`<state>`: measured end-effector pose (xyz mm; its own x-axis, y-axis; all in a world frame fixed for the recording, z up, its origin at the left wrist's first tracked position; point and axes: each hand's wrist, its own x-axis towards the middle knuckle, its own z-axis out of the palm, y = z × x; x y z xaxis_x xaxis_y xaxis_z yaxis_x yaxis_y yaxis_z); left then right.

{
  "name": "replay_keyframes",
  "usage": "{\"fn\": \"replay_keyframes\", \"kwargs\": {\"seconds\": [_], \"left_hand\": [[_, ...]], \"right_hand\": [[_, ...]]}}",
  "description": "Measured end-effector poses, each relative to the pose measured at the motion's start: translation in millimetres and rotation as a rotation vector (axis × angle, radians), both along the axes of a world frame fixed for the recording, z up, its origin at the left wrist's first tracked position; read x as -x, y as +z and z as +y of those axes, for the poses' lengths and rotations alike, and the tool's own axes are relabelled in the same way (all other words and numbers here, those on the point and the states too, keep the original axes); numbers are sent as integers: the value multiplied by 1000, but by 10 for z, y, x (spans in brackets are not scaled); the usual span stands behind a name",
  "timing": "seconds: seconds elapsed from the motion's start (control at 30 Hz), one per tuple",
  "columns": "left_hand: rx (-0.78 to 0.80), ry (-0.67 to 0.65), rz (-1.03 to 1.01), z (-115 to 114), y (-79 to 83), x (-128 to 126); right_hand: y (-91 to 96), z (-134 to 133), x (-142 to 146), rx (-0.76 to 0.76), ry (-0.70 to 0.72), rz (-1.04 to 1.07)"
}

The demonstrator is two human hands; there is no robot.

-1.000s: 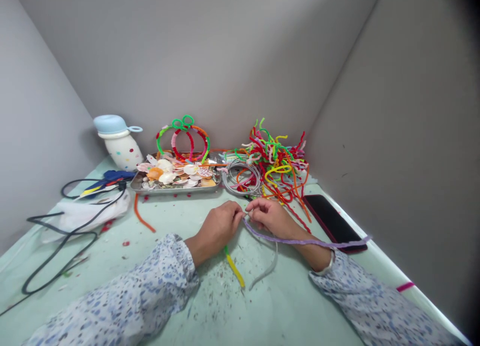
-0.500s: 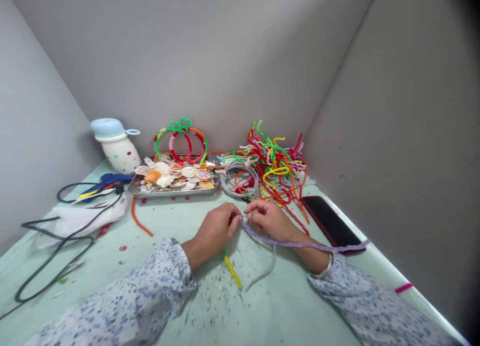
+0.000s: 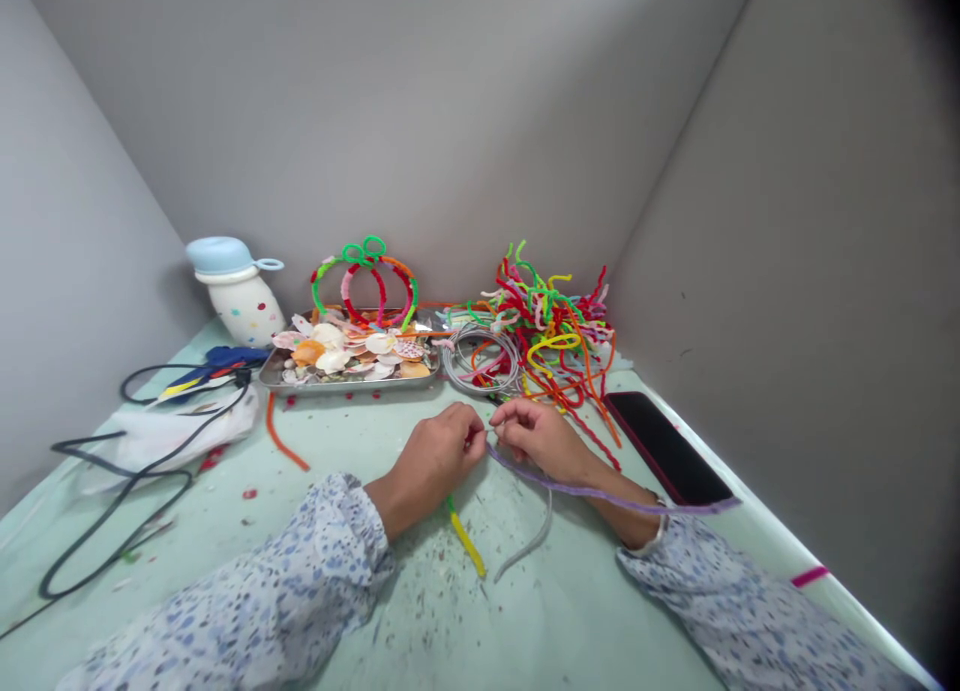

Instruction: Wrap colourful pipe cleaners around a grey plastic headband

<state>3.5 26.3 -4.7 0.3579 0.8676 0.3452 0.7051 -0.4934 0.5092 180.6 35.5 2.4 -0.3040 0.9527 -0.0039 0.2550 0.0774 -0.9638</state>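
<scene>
My left hand is closed in a pinch at the middle of the table. From its fingertips a purple pipe cleaner runs right, across my right wrist. Below the same hand sticks out a thin piece wrapped in yellow and green pipe cleaner; its upper part is hidden by the hand. My right hand pinches a thin grey wire tip close beside the left fingertips. A grey wire-like strand curves down from under my right hand to the table.
Behind the hands stand a metal tray of seashells, pipe-cleaner rings, a wire coil and a heap of coloured pipe cleaners. A phone lies right. Left are a bottle, pliers and a black cable.
The free end of the purple pipe cleaner has dipped a little. My left fingers have shifted very slightly against the right ones. The whole view has moved a touch.
</scene>
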Motion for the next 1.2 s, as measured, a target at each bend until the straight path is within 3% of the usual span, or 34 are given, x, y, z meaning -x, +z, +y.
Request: {"fn": "replay_keyframes", "kwargs": {"seconds": [0.23,0.8,1.2], "left_hand": [[48,-11,-150,-13,16,20],[-100,51,0,-28,8,10],[-73,4,-138,-38,37,11]], "right_hand": [[-43,32,-11,-21,-14,34],[-26,-15,47,-7,-26,93],[25,-32,34,93,81,149]]}}
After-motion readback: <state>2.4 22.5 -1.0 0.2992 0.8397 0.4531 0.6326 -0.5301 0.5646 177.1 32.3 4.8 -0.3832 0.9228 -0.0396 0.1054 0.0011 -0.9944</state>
